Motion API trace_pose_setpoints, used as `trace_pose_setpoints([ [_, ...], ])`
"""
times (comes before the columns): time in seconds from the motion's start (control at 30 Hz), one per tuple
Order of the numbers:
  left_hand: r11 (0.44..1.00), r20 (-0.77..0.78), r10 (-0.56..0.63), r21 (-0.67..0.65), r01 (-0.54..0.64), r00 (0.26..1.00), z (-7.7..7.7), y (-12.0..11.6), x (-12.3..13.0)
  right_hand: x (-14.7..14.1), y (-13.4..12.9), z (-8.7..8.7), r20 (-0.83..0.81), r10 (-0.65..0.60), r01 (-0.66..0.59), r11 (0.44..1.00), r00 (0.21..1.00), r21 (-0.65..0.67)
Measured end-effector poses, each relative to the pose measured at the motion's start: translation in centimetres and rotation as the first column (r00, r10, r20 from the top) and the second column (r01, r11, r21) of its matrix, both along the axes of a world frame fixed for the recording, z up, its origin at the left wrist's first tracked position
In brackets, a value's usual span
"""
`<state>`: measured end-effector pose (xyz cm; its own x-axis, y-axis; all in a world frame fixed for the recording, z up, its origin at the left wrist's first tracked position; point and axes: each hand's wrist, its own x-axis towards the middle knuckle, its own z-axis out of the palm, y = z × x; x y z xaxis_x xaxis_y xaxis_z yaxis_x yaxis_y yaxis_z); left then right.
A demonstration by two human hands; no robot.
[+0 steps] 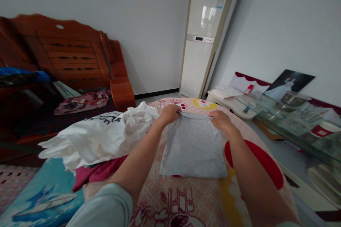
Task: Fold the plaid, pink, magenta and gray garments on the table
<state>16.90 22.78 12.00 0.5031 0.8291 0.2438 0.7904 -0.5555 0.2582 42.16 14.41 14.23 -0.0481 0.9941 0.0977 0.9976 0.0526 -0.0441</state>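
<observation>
A light grey piece of clothing (195, 147), folded into a rough rectangle, lies flat in front of me on a pink patterned cloth (151, 193). My left hand (169, 113) pinches its far left corner. At the far right corner, my right hand (218, 118) has its fingers closed on the same fabric. The far edge stretches between both hands and looks slightly raised. To the left of my left forearm is a heap of white clothing (93, 143) with black lettering, resting partly on a dark pink garment (99, 174).
A wooden bench (71, 56) with fabric on its seat stands at the left. Behind the cloth rises a tall white air conditioner (198, 64). A glass shelf (287, 124) holding bowls and a photo print (290, 83) is on the right. A blue printed cloth (39, 191) hangs at lower left.
</observation>
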Motion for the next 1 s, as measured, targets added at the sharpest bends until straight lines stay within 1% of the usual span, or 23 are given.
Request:
trace_pose_setpoints([
  [0.13,0.997,0.006,0.073,0.007,-0.073,0.997,-0.2,1.9,1.5,-0.5,2.8,-0.9,0.036,-0.148,0.147,0.988,0.988,0.044],
  [0.2,0.99,0.028,0.141,0.006,-0.142,0.99,-0.8,2.5,2.2,-0.7,3.8,-1.8,0.045,-0.203,0.199,0.977,0.978,0.077],
  [0.3,0.962,0.126,0.25,0.079,-0.261,0.96,-2.7,2.4,3.1,-1.1,4.0,-3.9,0.06,-0.232,0.224,0.967,0.971,0.122],
  [0.37,0.956,0.208,0.242,0.119,-0.27,0.948,-4.5,1.2,3.4,-1.5,3.0,-5.6,0.034,-0.225,0.217,0.962,0.974,0.163],
  [0.4,0.968,0.231,0.198,0.109,-0.227,0.953,-5.5,0.2,3.5,-1.7,2.3,-6.6,0.005,-0.209,0.205,0.964,0.978,0.168],
  [0.43,0.987,0.236,0.122,0.078,-0.143,0.964,-6.5,-0.9,3.5,-2.0,1.3,-7.7,-0.034,-0.188,0.191,0.971,0.982,0.145],
  [0.47,0.998,0.232,0.034,0.039,-0.045,0.972,-7.5,-2.3,3.4,-2.4,0.2,-8.8,-0.069,-0.145,0.152,0.982,0.987,0.108],
  [0.5,0.999,0.226,-0.04,0.006,0.039,0.973,-8.4,-3.7,3.3,-2.8,-0.9,-9.9,-0.105,-0.093,0.102,0.991,0.99,0.083],
  [0.57,0.986,0.19,-0.157,-0.03,0.166,0.969,-10.1,-6.4,3.0,-3.7,-3.0,-12.0,-0.162,-0.006,0.024,0.993,0.987,0.113],
  [0.6,0.979,0.147,-0.191,-0.048,0.2,0.971,-10.8,-7.5,2.8,-4.1,-3.9,-13.0,-0.172,0.009,0.016,0.99,0.985,0.142],
  [0.67,0.973,0.065,-0.218,-0.065,0.222,0.974,-11.7,-8.7,2.4,-4.7,-5.1,-14.3,-0.177,0.021,0.01,0.985,0.984,0.174],
  [0.73,0.972,0.022,-0.219,-0.088,0.22,0.976,-11.9,-8.9,2.0,-4.7,-5.6,-14.9,-0.198,0.016,0.02,0.983,0.98,0.182],
  [0.8,0.969,0.048,-0.207,-0.131,0.212,0.977,-11.2,-8.6,1.7,-4.2,-5.9,-14.6,-0.251,0.001,0.049,0.981,0.968,0.19],
  [0.87,0.961,0.137,-0.179,-0.186,0.203,0.974,-9.9,-8.5,1.4,-3.6,-6.4,-13.8,-0.326,-0.011,0.083,0.975,0.945,0.208],
  [0.93,0.945,0.253,-0.159,-0.241,0.221,0.954,-8.5,-8.9,0.9,-3.3,-7.5,-12.8,-0.398,0.008,0.084,0.973,0.917,0.213],
  [0.97,0.932,0.307,-0.171,-0.257,0.254,0.936,-8.0,-9.3,0.6,-3.2,-8.2,-12.4,-0.428,0.032,0.065,0.976,0.903,0.21],
  [1.0,0.915,0.349,-0.207,-0.261,0.307,0.914,-7.7,-9.8,0.3,-3.3,-8.9,-12.1,-0.453,0.068,0.029,0.979,0.889,0.204],
])
